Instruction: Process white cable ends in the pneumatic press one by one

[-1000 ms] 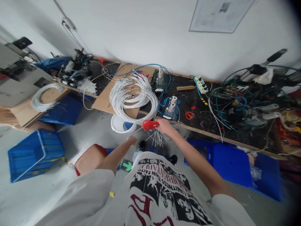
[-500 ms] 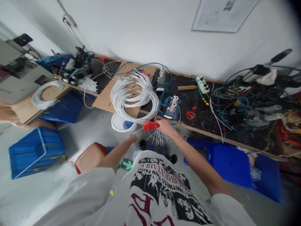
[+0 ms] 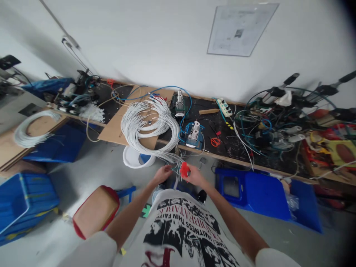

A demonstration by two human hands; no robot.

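A big coil of thin white wires (image 3: 147, 120) lies on cardboard (image 3: 114, 131) on the workbench, its loose ends hanging over the front edge. My right hand (image 3: 194, 177) is closed on a small red tool (image 3: 184, 170) just below that edge. My left hand (image 3: 163, 173) pinches the hanging white wire ends (image 3: 174, 167) right beside the tool. Both hands are close together in front of my chest.
On the black bench (image 3: 222, 142) lie blue pneumatic parts (image 3: 191, 134), orange scissors (image 3: 214, 141), a power strip (image 3: 224, 106) and tangled cables (image 3: 267, 126). A white bucket (image 3: 136, 157) and blue crates (image 3: 256, 189) stand below. A red-rimmed stool (image 3: 96, 211) is on my left. Another wire coil (image 3: 30, 129) lies far left.
My hands have come together: the left rose to grip the wire ends, the right brought the red tool down and inward. The view shifted to the right and down.
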